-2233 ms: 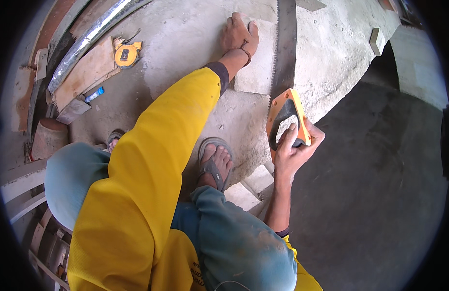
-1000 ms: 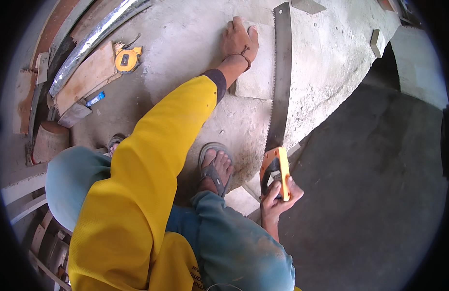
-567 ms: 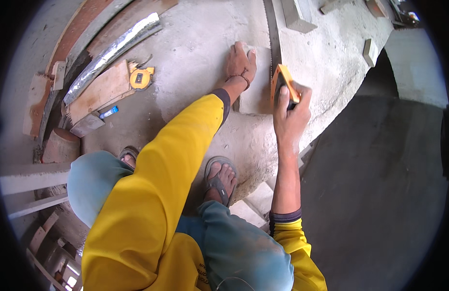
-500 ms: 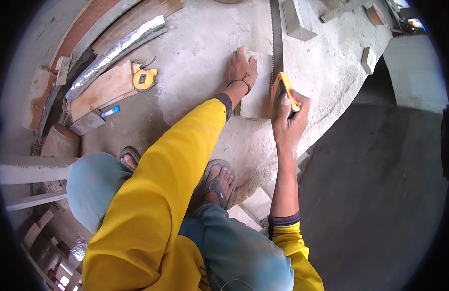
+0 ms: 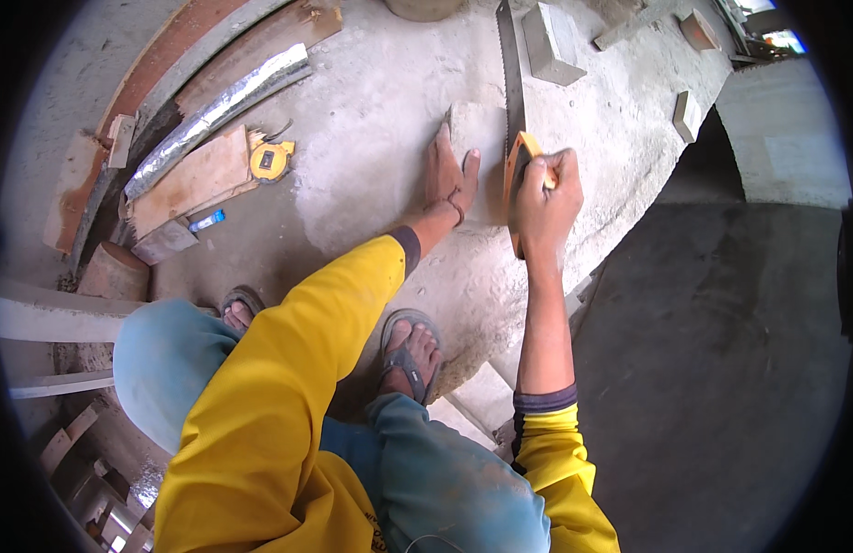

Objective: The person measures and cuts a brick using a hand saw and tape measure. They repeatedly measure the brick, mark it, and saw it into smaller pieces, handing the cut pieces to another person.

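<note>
A pale grey block (image 5: 484, 124) lies flat on the dusty concrete surface. My left hand (image 5: 447, 177) holds its left side, the thumb stretched over the top face and the fingers along the edge. Closed around the orange and black handle of a handsaw (image 5: 512, 78) is my right hand (image 5: 548, 198). The saw's long toothed blade points away from me, along the block's right edge. Whether the teeth touch the block, I cannot tell.
To the left are a yellow tape measure (image 5: 270, 162), a blue marker-like item (image 5: 207, 220), wood boards (image 5: 200, 180) and a silvery strip (image 5: 219, 120). Another block (image 5: 551, 46) stands beyond the saw. The concrete drops off at right toward a dark lower floor (image 5: 712, 369).
My left hand has slid from the block's top toward its left side and nearer to me. The saw has tilted, its far end shifting left, and my right hand has turned with it.
</note>
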A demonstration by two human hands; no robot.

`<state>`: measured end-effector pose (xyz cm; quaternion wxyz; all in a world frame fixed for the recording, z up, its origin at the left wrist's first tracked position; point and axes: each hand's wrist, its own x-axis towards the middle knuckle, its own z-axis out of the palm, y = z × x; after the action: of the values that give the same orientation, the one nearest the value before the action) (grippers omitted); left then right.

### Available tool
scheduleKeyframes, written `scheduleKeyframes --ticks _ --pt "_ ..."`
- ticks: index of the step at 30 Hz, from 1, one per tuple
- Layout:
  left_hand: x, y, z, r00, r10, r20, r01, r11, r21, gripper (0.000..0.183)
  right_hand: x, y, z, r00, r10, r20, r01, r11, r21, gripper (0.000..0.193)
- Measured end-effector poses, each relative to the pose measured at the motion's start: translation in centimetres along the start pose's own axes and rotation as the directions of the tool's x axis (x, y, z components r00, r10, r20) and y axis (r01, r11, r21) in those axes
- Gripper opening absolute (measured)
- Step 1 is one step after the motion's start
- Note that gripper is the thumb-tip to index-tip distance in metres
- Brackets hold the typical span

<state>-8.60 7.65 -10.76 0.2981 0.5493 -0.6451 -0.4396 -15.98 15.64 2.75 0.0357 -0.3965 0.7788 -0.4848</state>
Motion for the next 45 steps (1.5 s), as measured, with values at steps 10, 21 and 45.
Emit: scheduleKeyframes --ticks 10,21,45 --pt "1.4 0.9 0.2 0.998 -0.056 0.037 0.051 0.993 0.108 0.071 -13.9 -0.2 -5.4 0.996 0.088 0.017 -0.086 0.991 -0.098 0.019" --pt "1.2 2.8 0.7 0.997 0.014 0.078 -0.034 0.963 0.269 0.072 2.1 -0.2 -0.8 0.998 0.057 0.003 -0.056 0.993 -0.101 0.017" --pt "1.7 0.6 -0.7 1.000 0.011 0.029 -0.019 0.952 0.304 0.070 -16.9 0.5 -7.8 0.962 0.268 0.049 -0.265 0.963 -0.053 0.019"
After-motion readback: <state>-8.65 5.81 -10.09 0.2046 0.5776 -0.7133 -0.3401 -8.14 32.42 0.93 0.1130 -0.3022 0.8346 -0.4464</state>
